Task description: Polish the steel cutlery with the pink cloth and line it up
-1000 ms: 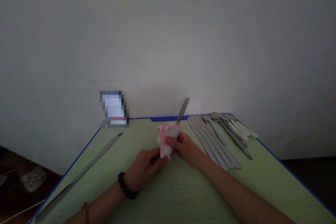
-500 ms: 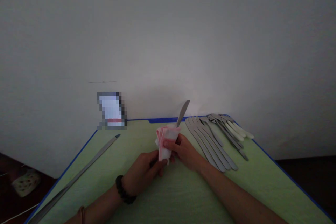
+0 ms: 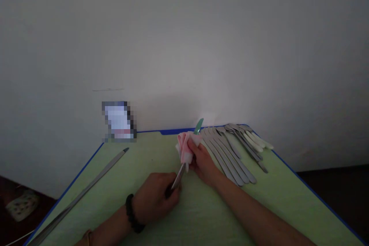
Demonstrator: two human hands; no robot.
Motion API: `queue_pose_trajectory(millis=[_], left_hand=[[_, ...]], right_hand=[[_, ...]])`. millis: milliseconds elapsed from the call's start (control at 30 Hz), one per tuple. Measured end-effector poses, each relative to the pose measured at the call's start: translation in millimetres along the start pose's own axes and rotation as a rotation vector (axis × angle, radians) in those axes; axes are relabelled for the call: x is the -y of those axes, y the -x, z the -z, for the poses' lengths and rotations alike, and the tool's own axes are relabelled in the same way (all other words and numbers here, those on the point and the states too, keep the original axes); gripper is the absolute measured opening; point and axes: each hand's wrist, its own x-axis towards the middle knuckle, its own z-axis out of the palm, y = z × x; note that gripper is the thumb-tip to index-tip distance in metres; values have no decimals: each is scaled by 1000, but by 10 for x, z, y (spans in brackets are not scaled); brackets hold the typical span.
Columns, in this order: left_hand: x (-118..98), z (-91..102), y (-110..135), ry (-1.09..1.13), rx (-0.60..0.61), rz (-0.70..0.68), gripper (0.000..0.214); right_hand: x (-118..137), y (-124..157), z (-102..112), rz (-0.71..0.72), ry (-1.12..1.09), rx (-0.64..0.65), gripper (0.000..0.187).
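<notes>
My left hand point(image 3: 161, 192), with a dark beaded bracelet at the wrist, grips the handle of a metal table knife point(image 3: 178, 177). A pink and white cloth point(image 3: 185, 147) is folded around the middle of the knife, and my right hand point(image 3: 201, 159) is closed on the cloth. The blade tip sticks out above the cloth toward the wall and looks greenish. Part of the knife is hidden inside the folds. Just right of my right hand lies a row of several metal forks point(image 3: 227, 157), handles toward me.
Right of the forks lie several spoons point(image 3: 230, 127) and white-handled cutlery point(image 3: 256, 141). A blurred phone-like screen point(image 3: 119, 120) leans on the wall at the back left. A long metal strip point(image 3: 86, 190) runs along the left of the green table point(image 3: 138, 157), which has blue edges.
My left hand has moved down toward me, so the knife's handle now shows below the cloth. Less blade sticks out above. My right hand and the cloth have shifted slightly.
</notes>
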Motion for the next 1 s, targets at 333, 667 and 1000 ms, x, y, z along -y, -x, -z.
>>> queue_pose_trajectory(millis=[333,667,1000], left_hand=[[38,-67,-35,-21,-88,134,30],[16,-86,15,-97,-140,-61,34],[69,-58,-6,-498,-290,-87,29]], right_hand=[[-35,7,-27,60,145,3,45],[469,-133,231,331,142,-441,49],[20,79,-12,197,230,-358,42]])
